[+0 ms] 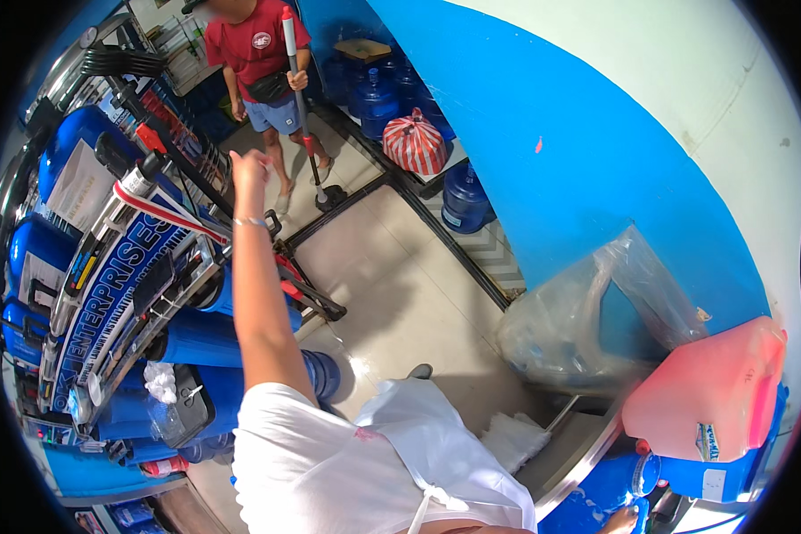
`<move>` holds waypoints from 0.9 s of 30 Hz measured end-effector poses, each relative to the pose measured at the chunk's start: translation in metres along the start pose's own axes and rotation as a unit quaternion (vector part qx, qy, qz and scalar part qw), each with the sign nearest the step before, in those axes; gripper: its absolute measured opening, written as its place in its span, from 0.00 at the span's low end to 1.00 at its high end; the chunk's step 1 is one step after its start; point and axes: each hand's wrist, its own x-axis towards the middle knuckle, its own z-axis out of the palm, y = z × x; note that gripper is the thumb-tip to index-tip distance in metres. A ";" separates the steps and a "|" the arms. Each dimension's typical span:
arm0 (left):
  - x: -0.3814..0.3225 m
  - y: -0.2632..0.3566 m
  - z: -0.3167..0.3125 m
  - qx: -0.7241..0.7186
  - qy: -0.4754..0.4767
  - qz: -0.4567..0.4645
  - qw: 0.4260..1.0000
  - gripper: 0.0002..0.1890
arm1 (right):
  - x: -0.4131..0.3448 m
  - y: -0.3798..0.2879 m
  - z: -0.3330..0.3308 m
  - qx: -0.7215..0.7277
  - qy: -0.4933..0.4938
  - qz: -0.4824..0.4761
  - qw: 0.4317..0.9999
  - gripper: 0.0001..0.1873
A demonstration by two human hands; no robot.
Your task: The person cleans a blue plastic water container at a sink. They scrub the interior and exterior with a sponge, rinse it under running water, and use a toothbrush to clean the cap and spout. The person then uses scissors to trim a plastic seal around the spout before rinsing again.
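Note:
My left hand (250,165) is stretched far forward with its fingers partly curled; I see nothing in it, and a bracelet circles the wrist. In the picture it lies between the black and red frame of a stand (193,167) and a person (260,60) in a red shirt, who holds a mop (300,100) upright with its head on the floor. At the bottom right edge, what looks like my right hand (621,520) is partly cut off beside a blue plastic container (601,487); its grip is unclear. A white apron (427,427) hangs over my front.
Blue plastic drums (200,340) and a metal rack bearing a printed banner (127,287) stand left. On the right are a clear plastic bag (561,327) and a jerrycan of pink liquid (701,394). Water jugs (466,197) and a striped bag (414,143) line the blue wall. Black trim (337,210) crosses the floor.

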 end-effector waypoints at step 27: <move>-0.196 -0.363 0.164 0.409 -0.571 -0.178 0.689 0.21 | -0.022 -0.048 -0.009 -0.043 -0.075 0.055 0.995 0.16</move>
